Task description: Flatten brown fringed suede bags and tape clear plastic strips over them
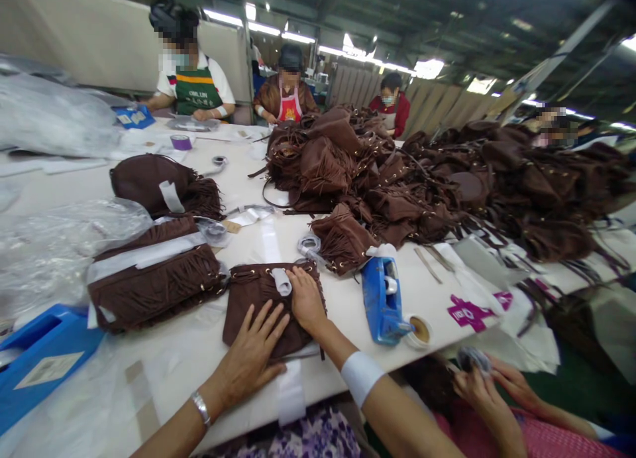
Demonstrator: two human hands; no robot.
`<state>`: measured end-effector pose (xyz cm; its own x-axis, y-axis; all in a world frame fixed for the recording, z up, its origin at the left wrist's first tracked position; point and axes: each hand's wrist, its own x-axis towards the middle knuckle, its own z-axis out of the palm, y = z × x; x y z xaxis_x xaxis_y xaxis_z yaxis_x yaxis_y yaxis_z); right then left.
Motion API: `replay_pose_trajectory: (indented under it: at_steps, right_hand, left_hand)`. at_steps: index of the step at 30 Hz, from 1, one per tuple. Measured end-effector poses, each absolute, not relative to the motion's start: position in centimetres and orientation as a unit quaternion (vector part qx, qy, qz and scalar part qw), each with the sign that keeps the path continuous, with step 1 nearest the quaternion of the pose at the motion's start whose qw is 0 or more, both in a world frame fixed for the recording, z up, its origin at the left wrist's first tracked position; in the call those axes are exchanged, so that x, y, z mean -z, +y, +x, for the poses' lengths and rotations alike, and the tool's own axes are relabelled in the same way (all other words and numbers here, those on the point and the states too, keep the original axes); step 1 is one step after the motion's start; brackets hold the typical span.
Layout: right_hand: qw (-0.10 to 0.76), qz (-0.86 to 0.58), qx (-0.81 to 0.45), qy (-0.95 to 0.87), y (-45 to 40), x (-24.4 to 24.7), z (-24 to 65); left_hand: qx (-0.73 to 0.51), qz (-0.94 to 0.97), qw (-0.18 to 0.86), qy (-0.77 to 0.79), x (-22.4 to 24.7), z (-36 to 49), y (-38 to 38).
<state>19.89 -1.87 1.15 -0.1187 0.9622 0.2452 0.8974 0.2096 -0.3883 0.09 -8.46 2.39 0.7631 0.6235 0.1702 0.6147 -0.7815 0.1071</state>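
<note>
A dark brown bag (241, 312) with brass-coloured eyelets along its top edge lies flat on the white table (342, 312). My left hand (251, 352) rests on its lower front, fingers spread. Higher up, my right hand (305, 299) lies on the bag with fingers extended, beside a small piece wrapped in white material (281, 282). A pale strip (291, 395) sticks out from under the bag toward me. Just left is another brown fringed bag (159, 292) with white wrapping across it. A wrapped coil (309, 246) sits beyond the bag's upper right corner.
Right of the bag stands a blue tape dispenser (381, 299) beside a roll of tape (420, 331). A large pile of brown fringed bags (387, 173) covers the back right. Clear plastic (50, 246) lies left. Another person's hands (481, 385) hold a wrapped coil at lower right.
</note>
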Motion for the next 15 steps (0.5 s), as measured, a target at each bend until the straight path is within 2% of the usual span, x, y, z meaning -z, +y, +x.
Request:
replay_pose_trajectory:
  at_steps: [4, 9, 12, 15]
  right_hand:
    - [0.252, -0.613, -0.051, -0.747, -4.6, -3.4, 20.0]
    - [0.319, -0.533, -0.030, -0.783, -16.0, -4.4, 19.9]
    - [0.282, -0.499, 0.005, -0.819, -21.3, -2.6, 19.3]
    - [0.238, -0.510, 0.057, -0.825, -22.9, -0.4, 18.8]
  left_hand:
    - [-0.079, 0.938, 0.012, 0.337, -1.3, 0.4, -8.0]
    - [-0.082, 0.938, -0.008, 0.335, -1.1, 0.5, -7.9]
    - [-0.083, 0.940, -0.020, 0.330, -1.4, 0.5, -8.0]
    - [-0.077, 0.941, -0.033, 0.328, -1.5, 0.6, -8.0]
